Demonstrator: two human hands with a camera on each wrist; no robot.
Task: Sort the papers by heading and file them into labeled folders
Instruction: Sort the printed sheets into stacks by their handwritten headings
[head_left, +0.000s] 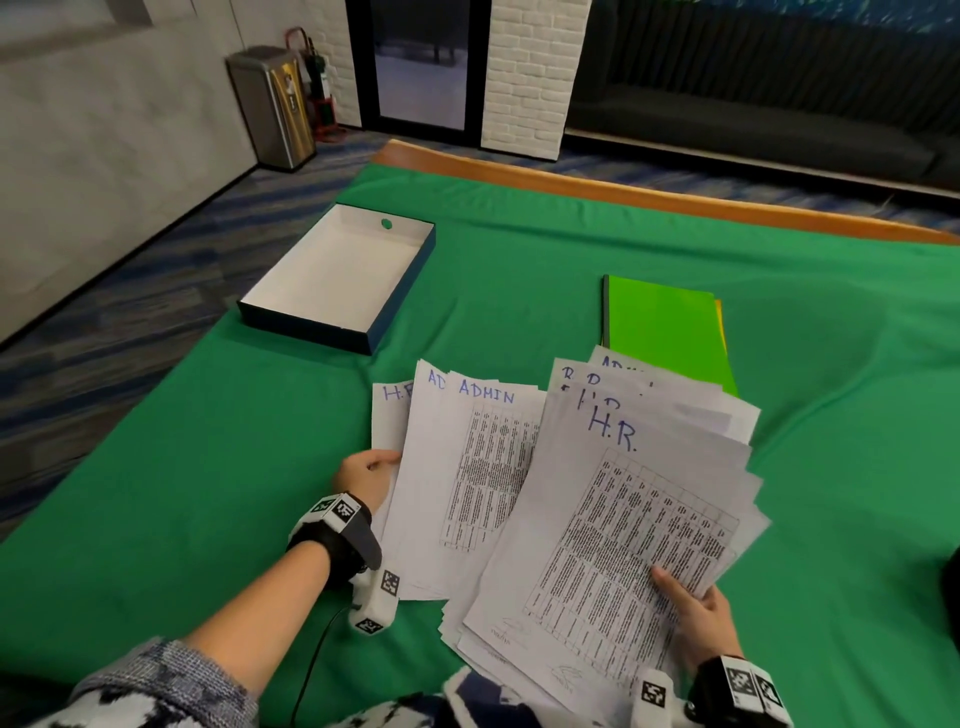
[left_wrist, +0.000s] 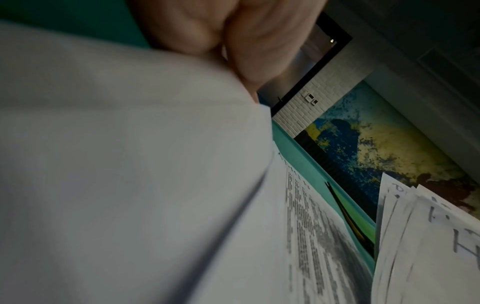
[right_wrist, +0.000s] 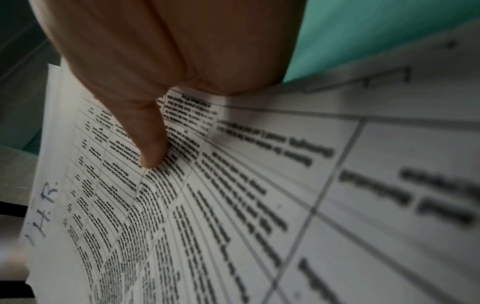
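My left hand (head_left: 366, 475) pinches the left edge of a small fan of sheets (head_left: 467, 467); the top one is headed ADMIN, and a sheet headed H.R. (head_left: 387, 415) pokes out behind. In the left wrist view its fingers (left_wrist: 233, 41) press on the blank paper (left_wrist: 116, 144). My right hand (head_left: 698, 613) grips a thick, fanned stack (head_left: 623, 519) with an H.R. sheet on top; its thumb (right_wrist: 150, 133) lies on the printed table. Behind the stack, a green folder (head_left: 665, 327) lies flat on others, a yellow edge (head_left: 719, 322) showing.
An empty white-lined box (head_left: 332, 270) with dark blue walls sits at the back left on the green cloth (head_left: 519, 270). The table's wooden edge (head_left: 571, 182) runs along the far side. A cable (head_left: 311, 670) trails from my left wrist.
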